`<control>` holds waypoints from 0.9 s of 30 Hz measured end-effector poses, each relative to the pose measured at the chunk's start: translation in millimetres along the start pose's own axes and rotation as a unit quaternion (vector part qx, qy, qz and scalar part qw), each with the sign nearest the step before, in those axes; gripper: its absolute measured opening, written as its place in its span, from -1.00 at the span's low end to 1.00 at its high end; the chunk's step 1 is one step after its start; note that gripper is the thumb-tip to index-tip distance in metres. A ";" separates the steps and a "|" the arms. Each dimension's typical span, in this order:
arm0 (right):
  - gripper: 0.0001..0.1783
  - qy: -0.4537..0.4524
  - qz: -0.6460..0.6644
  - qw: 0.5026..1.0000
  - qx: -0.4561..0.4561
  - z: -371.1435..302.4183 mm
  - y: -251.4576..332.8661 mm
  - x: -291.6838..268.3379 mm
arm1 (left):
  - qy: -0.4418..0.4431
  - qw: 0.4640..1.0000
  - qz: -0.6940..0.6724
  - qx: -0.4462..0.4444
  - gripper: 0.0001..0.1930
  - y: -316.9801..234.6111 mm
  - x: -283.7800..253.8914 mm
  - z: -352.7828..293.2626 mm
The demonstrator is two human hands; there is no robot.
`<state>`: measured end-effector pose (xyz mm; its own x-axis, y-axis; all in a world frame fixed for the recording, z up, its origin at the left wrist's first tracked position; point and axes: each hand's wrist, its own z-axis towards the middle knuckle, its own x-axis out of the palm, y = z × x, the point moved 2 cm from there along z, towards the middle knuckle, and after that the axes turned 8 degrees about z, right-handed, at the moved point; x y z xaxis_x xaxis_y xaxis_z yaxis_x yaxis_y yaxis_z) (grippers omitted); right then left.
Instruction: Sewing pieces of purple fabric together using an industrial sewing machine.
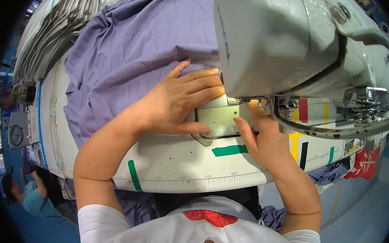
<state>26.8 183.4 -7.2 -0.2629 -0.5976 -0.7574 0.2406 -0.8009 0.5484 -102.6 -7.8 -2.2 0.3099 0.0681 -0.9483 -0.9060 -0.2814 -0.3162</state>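
A large piece of purple fabric (151, 32) lies in loose folds over the left and far part of the sewing machine table. My left hand (180, 98) rests flat on its near edge, fingers stretched toward the machine head and thumb on the metal plate (219, 118). Beside that plate, on the right, is my right hand (265, 138), its thumb stretched out and apart from the fingers. Those fingertips are partly hidden under the grey sewing machine head (263, 45). The machine head also covers the needle area and the fabric's right end.
A tall stack of pale layered sheets (56, 30) stands at the far left. Green tape (231, 150) and a printed ruler scale mark the white table (172, 176). A curved hose (338, 131) loops at the right, near red cloth (364, 162). Another person (36, 196) is at the lower left.
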 end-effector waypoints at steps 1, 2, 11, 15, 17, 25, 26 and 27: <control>-0.64 -0.008 0.016 1.000 0.016 -0.6 -0.8 -1.1 | 0.000 1.000 -0.002 0.000 -0.24 0.4 0.1 0.3; -0.64 -0.008 0.017 1.000 0.016 -1.0 -2.0 0.2 | 0.000 1.000 -0.003 0.000 -0.24 0.9 0.2 0.5; -0.81 -0.095 0.083 0.992 -0.007 0.1 -5.0 0.7 | -0.037 0.999 0.035 0.000 -0.24 -4.4 -6.1 -2.4; -0.84 -0.100 0.093 0.990 0.018 -1.6 -7.4 -1.4 | -0.046 0.998 0.043 0.008 -0.24 -7.8 -5.4 -2.6; -0.85 -0.117 0.076 0.990 -0.008 -1.6 -12.0 2.4 | -0.054 0.997 0.048 -0.004 -0.26 -12.4 -6.2 -4.8; -0.85 -0.145 0.098 0.984 0.035 -3.0 -10.0 0.1 | -0.327 0.935 0.054 -0.127 -0.86 1.5 7.7 -22.1; -0.84 -0.158 0.099 0.982 0.031 -3.5 -8.4 0.8 | -0.284 0.948 0.066 -0.125 -0.90 -4.7 6.9 -27.6; -0.84 -0.172 0.100 0.980 0.030 -6.0 -8.3 1.9 | -0.238 0.960 0.076 -0.124 -0.95 -11.6 8.3 -34.8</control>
<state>29.9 189.2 -15.4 -0.5171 -0.7128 -0.4738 0.2677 -0.6605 0.7015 -79.5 -37.3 -5.6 -0.0404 0.4218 -0.9058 -0.8159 -0.5372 -0.2138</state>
